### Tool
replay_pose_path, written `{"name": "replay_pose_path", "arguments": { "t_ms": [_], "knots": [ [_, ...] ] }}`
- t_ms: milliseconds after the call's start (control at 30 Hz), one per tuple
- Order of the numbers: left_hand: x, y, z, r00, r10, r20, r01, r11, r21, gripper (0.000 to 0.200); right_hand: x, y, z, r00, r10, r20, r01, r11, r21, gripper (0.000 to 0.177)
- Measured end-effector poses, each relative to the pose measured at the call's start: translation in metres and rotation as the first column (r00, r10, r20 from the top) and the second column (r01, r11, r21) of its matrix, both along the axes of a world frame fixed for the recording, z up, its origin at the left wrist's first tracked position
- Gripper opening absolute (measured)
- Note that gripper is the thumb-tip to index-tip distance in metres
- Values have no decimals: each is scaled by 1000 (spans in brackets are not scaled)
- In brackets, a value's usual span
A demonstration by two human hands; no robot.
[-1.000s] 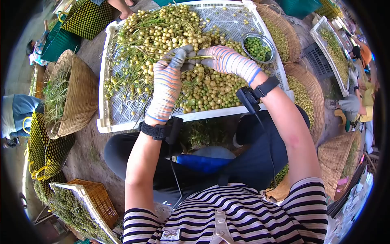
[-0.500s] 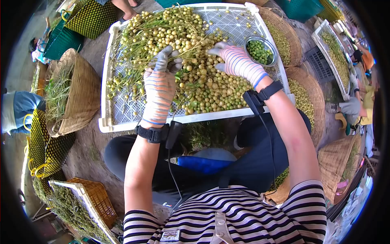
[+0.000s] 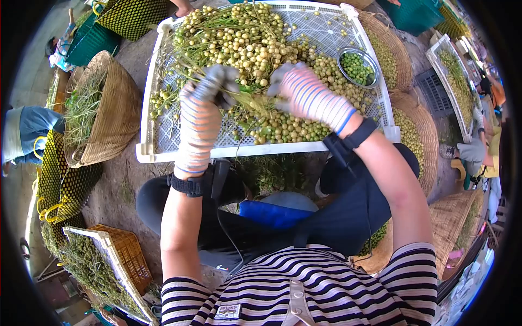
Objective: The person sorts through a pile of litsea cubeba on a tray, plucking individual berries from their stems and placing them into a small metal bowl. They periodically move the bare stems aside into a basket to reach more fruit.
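In the head view, my left hand, in a striped glove with grey fingertips, is closed around thin fruit stems over the left part of a white mesh tray. A smeared, yellowish-green tuft stretches between my two hands. My right hand, gloved alike, is bent towards this tuft, its fingers blurred by motion. Behind and below the hands lies a heap of small round yellow-green fruits, some still on stems. Loose fruits cover the tray's front right.
A metal bowl of greener fruits stands at the tray's right. Wicker baskets of fruit are beyond it. To the left stands a tall basket with stems, near a yellow-black woven bag. Other people sit at both sides.
My left hand has shifted left and down a little with the stems. My right hand has turned inward, its fingers now more curled. The view has shifted slightly.
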State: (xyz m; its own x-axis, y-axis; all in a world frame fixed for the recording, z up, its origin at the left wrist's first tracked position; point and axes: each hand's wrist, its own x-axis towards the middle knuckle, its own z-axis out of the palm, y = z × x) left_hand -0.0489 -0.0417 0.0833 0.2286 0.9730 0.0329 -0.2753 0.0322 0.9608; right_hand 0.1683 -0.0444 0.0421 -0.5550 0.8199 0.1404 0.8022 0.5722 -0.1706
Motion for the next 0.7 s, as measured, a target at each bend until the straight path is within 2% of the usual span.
{"name": "replay_pose_path", "arguments": {
  "t_ms": [33, 67, 133, 200, 233, 267, 300, 333, 367, 400, 433, 467, 500, 533, 567, 633, 667, 700],
  "knots": [
    [0, -6, 1, 982, -118, -148, 120, 993, 2, 28, -13, -5, -6, 996, 56, 67, -59, 997, 40, 21],
    [3, -10, -3, 965, -197, -175, 200, 980, -1, 28, -24, -9, -12, 985, 105, 135, -116, 990, 76, 20],
    [7, -27, 1, 873, -217, -437, 312, 937, 158, 24, -31, -10, -13, 982, 47, 184, -57, 997, 52, 15],
    [11, -36, 10, 772, -499, -395, 540, 842, -8, 23, -30, -2, -17, 944, 52, 326, -81, 994, 74, 12],
    [11, -41, 10, 727, -564, -392, 567, 815, -122, 23, -26, 4, -17, 990, -30, 138, 18, 996, 85, 11],
    [11, -44, 16, 647, -601, -470, 617, 775, -141, 21, -16, 12, -15, 970, -142, -199, 126, 988, -87, 15],
    [12, -46, 15, 594, -594, -542, 623, 766, -158, 22, -2, 30, -22, 930, -141, -339, 125, 990, -69, 16],
    [15, -48, 12, 537, -583, -609, 626, 760, -175, 22, 5, 38, -18, 872, -135, -471, 125, 991, -52, 17],
    [17, -47, 2, 613, -538, -579, 603, 792, -98, 20, 17, 42, -14, 811, -163, -562, 101, 985, -139, 19],
    [19, -45, -7, 616, -534, -579, 602, 793, -91, 20, 24, 41, 7, 739, -200, -643, 69, 972, -223, 21],
    [23, -41, -15, 761, -404, -507, 443, 895, -49, 20, 30, 40, 18, 707, -234, -668, 99, 967, -234, 22],
    [26, -36, -19, 871, -249, -423, 264, 964, -25, 19, 36, 39, 22, 584, -271, -765, 71, 956, -285, 24],
    [29, -31, -6, 901, -170, -398, 157, 985, -65, 19, 40, 42, 22, 631, -299, -716, 90, 945, -315, 24],
    [28, -23, -9, 936, -100, -338, 99, 995, -19, 20, 42, 46, 21, 672, -325, -666, 110, 933, -344, 23],
    [27, -14, -14, 945, -70, -320, 68, 998, -17, 21, 45, 47, 19, 670, -323, -669, 113, 934, -339, 23],
    [30, 1, -30, 951, -48, -305, 47, 999, -11, 22, 46, 39, 29, 247, -368, -896, -68, 916, -395, 23],
    [33, 6, -40, 887, 31, -460, 35, 990, 136, 23, 46, 37, 35, 217, -320, -922, -34, 942, -335, 25],
    [35, 11, -49, 798, 137, -587, 42, 959, 280, 24, 47, 35, 38, 277, -354, -893, 47, 933, -356, 28]
  ]
}}
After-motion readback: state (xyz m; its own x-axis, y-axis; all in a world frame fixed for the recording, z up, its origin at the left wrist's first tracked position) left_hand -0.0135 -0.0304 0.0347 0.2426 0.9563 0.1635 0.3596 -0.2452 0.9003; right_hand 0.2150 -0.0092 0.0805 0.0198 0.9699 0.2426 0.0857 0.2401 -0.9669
